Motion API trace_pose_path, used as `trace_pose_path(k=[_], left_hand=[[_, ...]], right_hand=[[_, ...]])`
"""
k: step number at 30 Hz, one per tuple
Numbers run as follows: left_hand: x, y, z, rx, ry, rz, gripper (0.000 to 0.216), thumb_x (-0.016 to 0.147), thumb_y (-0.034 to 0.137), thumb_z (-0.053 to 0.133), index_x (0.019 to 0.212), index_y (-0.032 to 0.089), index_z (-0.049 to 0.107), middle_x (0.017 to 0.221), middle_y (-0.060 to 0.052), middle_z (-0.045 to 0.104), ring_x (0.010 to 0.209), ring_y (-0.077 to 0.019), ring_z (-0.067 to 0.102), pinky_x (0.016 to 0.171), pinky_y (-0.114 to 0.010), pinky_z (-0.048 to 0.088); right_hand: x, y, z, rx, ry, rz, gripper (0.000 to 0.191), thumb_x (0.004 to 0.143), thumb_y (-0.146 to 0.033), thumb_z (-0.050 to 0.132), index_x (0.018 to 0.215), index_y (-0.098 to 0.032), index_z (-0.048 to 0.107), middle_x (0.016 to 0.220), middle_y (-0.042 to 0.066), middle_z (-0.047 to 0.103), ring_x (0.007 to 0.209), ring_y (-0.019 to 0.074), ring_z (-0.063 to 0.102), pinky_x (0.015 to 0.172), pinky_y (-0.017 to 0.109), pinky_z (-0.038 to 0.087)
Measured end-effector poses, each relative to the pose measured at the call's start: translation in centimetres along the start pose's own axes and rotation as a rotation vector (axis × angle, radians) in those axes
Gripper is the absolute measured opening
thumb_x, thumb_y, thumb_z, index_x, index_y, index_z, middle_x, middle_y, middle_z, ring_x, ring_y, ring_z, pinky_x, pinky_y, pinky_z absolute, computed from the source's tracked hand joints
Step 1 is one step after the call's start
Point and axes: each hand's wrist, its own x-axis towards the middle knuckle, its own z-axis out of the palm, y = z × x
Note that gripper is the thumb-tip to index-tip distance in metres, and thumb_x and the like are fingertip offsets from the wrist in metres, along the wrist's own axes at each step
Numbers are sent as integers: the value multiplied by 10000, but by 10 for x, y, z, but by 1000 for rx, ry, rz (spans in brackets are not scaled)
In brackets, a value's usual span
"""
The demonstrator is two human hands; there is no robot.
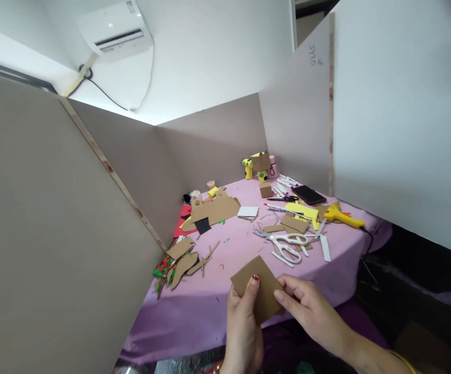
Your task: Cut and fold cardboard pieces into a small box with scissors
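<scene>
A square piece of brown cardboard (262, 291) is held up in front of the table's near edge. My left hand (244, 317) grips it from the left, thumb lying flat across its face and fingers behind. My right hand (303, 304) pinches its right edge between thumb and fingers. White-handled scissors (290, 244) lie on the table just beyond the cardboard, blades pointing left. Past them are cardboard pieces (294, 223) and white paper strips (326, 248).
A yellow glue gun (344, 215) with a trailing cord, a dark phone (308, 195) and several markers lie at the right. Cardboard scraps (184, 265) pile up at the left. Yellow decorated figures (248, 169) stand at the back. Grey partition walls (210, 137) surround the purple-pink tablecloth (186, 322).
</scene>
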Motion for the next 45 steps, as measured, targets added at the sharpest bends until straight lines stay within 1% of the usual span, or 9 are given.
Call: trace_pose_path(k=[3,6,9,13,21,32,39,42,45], left_hand=[[1,1,-9,-4,-65,-72,343,717,281,673,1018,135,601,950,-101,696,942,-238,621,805,-333,471],[5,1,-24,-90,-344,-213,466,691,375,685,1085,140,604,1107,-138,648,1021,-275,586,849,-365,456],[9,-1,-37,-177,-587,-246,715,573,434,758,1213,211,531,1263,-125,557,1074,-312,553,887,-405,434],[9,-4,-42,-168,-667,-264,857,511,463,784,1274,228,473,1248,-131,572,1081,-336,549,915,-437,412],[7,-2,-38,-161,-759,-268,860,532,509,753,1276,183,471,1125,-146,648,1077,-341,558,942,-455,389],[9,-3,-41,-167,-736,-262,989,484,518,772,1340,230,369,1274,-138,542,1160,-354,485,958,-458,371],[9,-3,-42,-169,-732,-195,888,532,514,750,1315,273,408,1350,-131,467,1082,-332,538,883,-442,424],[8,-4,-40,-116,-571,-139,724,616,458,717,1260,224,484,1243,-146,565,1027,-306,573,866,-414,432],[8,-6,-34,1,-287,-37,576,623,342,739,1149,174,574,1002,-125,688,956,-282,609,851,-381,437]], right_hand=[[1,0,-1,123,-19,45,193,793,-360,625,733,-181,589,619,-40,576,597,128,526,608,243,440],[2,-2,-1,296,-59,130,211,775,-365,652,735,-171,578,609,-47,570,552,97,507,556,208,420],[2,-3,1,386,-109,188,262,757,-388,671,725,-142,587,564,-44,569,489,68,487,498,174,385],[2,-6,3,439,-174,190,264,760,-368,679,842,-120,641,613,-23,597,503,60,499,492,160,399],[1,-12,6,477,-221,146,261,803,-312,651,1009,-152,664,680,-15,627,542,52,509,508,134,413],[-1,-8,5,478,-211,148,222,812,-276,649,1018,-198,670,750,-22,647,577,56,528,518,138,407],[0,-6,5,431,-157,160,205,784,-342,662,787,-137,650,606,-36,591,533,69,502,530,175,406],[1,-4,4,326,-88,139,235,766,-385,662,756,-152,630,587,-38,584,529,97,510,533,210,420],[2,-2,3,185,-40,95,254,755,-417,654,767,-165,637,615,-20,613,577,144,551,564,252,449]])
